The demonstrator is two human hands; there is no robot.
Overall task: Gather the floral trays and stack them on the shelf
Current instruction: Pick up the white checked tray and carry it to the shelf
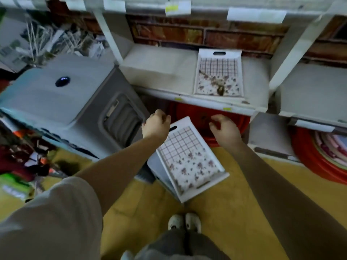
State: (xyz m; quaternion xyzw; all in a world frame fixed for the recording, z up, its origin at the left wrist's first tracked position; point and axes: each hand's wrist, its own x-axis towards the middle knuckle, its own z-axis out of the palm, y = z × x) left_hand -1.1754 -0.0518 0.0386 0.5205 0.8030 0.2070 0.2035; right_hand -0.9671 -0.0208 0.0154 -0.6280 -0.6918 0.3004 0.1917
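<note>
— Floral tray (189, 156), where is it sitting?
— It is leaning tilted just below both hands, its slotted end reaching up to the left hand (155, 124).
— Is that hand gripping it?
— Its fingers are curling right at the tray's corner (the corner itself is hiding behind the knuckles), so I cannot tell. The right hand (224, 128) is hovering apart from the tray, fingers loosely bending, holding nothing.
— Any other tray?
— A second floral tray (218, 76) is lying flat on the white shelf (159, 72), beyond the right hand.

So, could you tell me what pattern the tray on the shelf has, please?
The tray is white with a grid and small flowers; head view.
</note>
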